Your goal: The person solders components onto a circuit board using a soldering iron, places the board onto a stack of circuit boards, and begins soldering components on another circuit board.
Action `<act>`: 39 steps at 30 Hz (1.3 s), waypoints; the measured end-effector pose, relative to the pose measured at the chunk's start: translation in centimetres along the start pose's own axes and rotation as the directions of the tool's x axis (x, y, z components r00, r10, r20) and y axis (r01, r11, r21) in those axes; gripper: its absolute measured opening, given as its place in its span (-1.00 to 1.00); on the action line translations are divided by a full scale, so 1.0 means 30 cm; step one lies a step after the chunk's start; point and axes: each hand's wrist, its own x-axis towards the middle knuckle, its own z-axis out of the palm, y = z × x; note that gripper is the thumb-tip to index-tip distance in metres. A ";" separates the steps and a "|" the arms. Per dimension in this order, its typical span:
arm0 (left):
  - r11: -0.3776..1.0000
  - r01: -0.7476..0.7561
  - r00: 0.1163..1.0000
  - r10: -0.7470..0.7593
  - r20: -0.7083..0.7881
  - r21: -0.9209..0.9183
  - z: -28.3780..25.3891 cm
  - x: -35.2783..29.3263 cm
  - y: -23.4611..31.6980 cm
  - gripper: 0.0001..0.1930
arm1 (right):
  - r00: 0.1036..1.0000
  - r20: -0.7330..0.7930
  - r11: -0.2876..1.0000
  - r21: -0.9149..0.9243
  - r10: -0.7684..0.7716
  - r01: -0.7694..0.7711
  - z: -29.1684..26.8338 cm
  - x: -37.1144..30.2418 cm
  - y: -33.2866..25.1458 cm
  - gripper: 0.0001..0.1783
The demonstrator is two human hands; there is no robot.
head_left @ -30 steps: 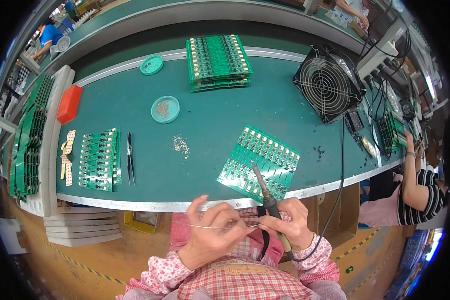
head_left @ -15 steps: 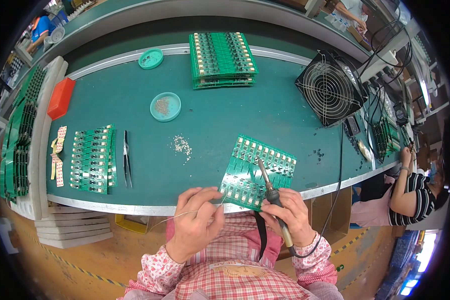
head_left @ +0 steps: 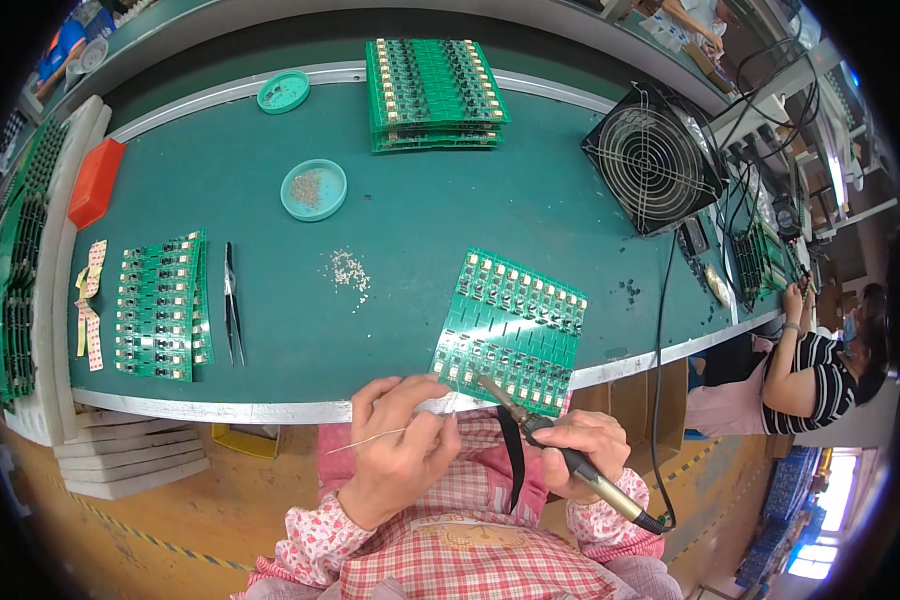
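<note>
My left hand (head_left: 398, 460) is closed on a thin solder wire (head_left: 368, 441), just off the near left corner of a green circuit board (head_left: 511, 328). The wire trails out to the left past my knuckles. In my right hand (head_left: 582, 452) is a soldering iron (head_left: 610, 491), its handle gripped between thumb and fingers. Its tip points up and left over the board's near row of parts; whether it touches is too small to tell. The board carries rows of small white and black components and sits at the bench's front edge.
Around the board lie tweezers (head_left: 232, 305), loose white components (head_left: 349, 272), a teal dish (head_left: 313, 191) and more boards (head_left: 160, 308). A board stack (head_left: 435, 98) stands at the back, a black fan (head_left: 654, 160) at the right. The iron's cord (head_left: 660, 400) hangs over the front edge.
My right hand has drawn the soldering iron down from the board's upper middle to its near row, and the handle has swung outward. The left hand still holds the wire; the whole view has shifted slightly.
</note>
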 end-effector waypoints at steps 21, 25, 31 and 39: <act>0.999 0.020 0.998 -0.021 -0.054 -0.036 -0.043 -0.049 0.018 -0.79 | 0.980 -0.159 0.971 -0.188 0.122 -0.151 -0.017 0.014 -0.015 -0.77; 0.999 0.047 0.996 -0.048 -0.070 -0.026 -0.003 -0.025 0.023 -0.79 | 0.989 -0.139 0.996 0.081 0.049 -0.038 -0.005 -0.016 -0.008 -0.88; 0.999 0.053 0.995 -0.054 -0.080 -0.010 0.016 -0.018 0.018 -0.81 | 0.996 -0.082 0.992 0.124 0.023 -0.013 0.023 -0.019 -0.004 -0.86; 0.999 0.043 0.995 -0.041 -0.091 0.021 0.024 -0.014 0.017 -0.83 | 1.000 -0.023 0.994 0.110 0.019 -0.017 0.040 -0.021 0.001 -0.86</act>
